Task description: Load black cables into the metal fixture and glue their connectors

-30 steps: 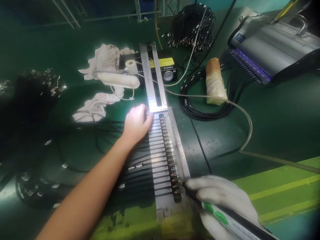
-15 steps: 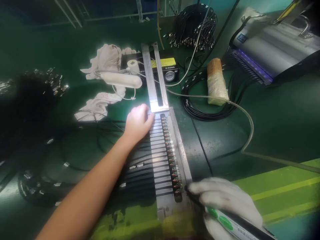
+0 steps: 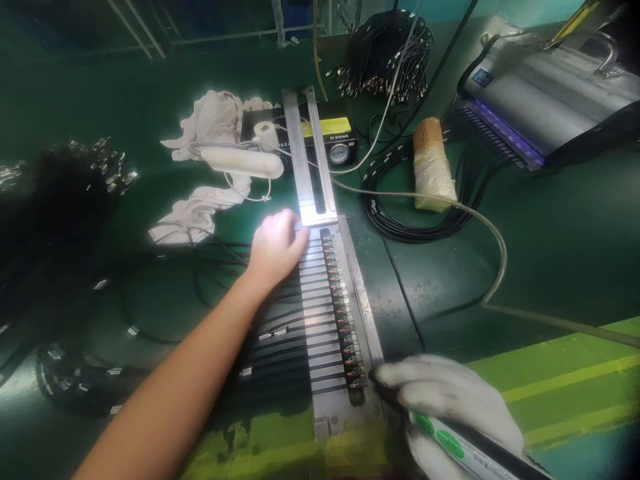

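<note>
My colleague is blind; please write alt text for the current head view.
A gloved right hand holds a slim tool at a metal plate lined with black cables; the bare left hand rests at its left edge. Beyond lie a white cloth and a black box.

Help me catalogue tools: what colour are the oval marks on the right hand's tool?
The oval marks are green; the head view shows them best.

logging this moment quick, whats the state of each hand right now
Left hand: at the metal jig, grip cannot be told.
Right hand: closed, holding the pen-like tool.
</note>
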A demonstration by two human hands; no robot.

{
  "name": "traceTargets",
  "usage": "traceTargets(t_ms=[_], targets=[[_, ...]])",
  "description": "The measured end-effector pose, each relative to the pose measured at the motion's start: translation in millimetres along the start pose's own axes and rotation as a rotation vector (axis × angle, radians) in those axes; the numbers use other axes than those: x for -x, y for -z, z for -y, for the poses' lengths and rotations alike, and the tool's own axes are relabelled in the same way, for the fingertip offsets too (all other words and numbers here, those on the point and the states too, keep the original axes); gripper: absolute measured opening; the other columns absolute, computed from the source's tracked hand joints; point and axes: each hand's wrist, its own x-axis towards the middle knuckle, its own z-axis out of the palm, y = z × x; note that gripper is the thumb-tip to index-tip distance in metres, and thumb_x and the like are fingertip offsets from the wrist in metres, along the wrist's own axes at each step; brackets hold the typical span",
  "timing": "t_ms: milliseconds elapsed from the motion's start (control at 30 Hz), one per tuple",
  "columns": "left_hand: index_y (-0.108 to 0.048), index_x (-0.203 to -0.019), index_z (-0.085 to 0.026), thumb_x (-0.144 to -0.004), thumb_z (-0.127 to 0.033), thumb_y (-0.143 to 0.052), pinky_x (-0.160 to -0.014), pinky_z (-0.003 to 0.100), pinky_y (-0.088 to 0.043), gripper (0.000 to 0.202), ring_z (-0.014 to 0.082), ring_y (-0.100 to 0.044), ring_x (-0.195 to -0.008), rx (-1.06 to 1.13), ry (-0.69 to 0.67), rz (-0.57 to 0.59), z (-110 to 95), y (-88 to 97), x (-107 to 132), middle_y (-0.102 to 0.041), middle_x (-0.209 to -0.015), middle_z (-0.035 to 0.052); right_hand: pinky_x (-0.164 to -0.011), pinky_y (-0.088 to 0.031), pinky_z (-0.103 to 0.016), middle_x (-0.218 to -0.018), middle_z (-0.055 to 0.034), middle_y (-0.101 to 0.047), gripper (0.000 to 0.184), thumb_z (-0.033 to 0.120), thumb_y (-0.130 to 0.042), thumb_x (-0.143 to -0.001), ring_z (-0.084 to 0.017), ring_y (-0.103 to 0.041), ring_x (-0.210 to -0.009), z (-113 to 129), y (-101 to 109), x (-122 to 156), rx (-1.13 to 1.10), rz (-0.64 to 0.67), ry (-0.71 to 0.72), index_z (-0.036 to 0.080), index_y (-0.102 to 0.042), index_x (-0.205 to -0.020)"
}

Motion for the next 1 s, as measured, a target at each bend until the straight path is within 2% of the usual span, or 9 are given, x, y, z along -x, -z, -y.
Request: traceTargets(t_ms=[567,700,867,1000], targets=[[-0.048,-0.084,-0.023,-0.090,-0.033,-0.049,-0.065,0.035,-0.036,0.011,0.0230,-0.050,-0.074,-0.003,0.002,0.003,0,-0.1,0,-0.053,-0.070,0.0010,-0.074,-0.065,-0.036,-0.101,-0.0108,-0.076,0.021,0.016,-0.061,-0.085,-0.025,-0.075,-0.087,0,0,-6,0.034,-0.011,-0.009,0.017,-0.063,-0.107],[-0.047,-0.084,-0.023,-0.090,-0.033,-0.048,-0.065,0.035,-0.036,0.012,0.0230,-0.050,-0.073,-0.002,0.000,0.004,0,0.3,0,-0.052,-0.070,0.0009,-0.079,-0.064,-0.037,-0.105,-0.0103,-0.075,0.021,0.019,-0.063,-0.087,-0.025,-0.075,-0.087,1,4,0,0.011,-0.053,0.016,0.019,-0.064,-0.108],[-0.046,-0.084,-0.023,-0.088,-0.033,-0.049,-0.065,0.034,-0.035,0.011,0.0229,-0.050,-0.074,0.001,0.000,0.001,0,0.1,0,-0.052,-0.070,0.0007,-0.076,-0.063,-0.034,-0.099,-0.0076,-0.076,0.017,0.018,-0.061,-0.088,-0.024,-0.075,-0.082,11,2,2,0.010,-0.095,-0.021,0.021,-0.065,-0.104],[-0.045,-0.083,-0.024,-0.089,-0.033,-0.048,-0.065,0.035,-0.035,0.011,0.0227,-0.049,-0.073,0.001,0.001,-0.001,0,0.0,0,-0.052,-0.070,0.0006,-0.078,-0.061,-0.032,-0.097,-0.0097,-0.076,0.017,0.016,-0.058,-0.087,-0.023,-0.075,-0.083,15,-1,-3,0.042,-0.046,-0.011,0.018,-0.063,-0.103]])
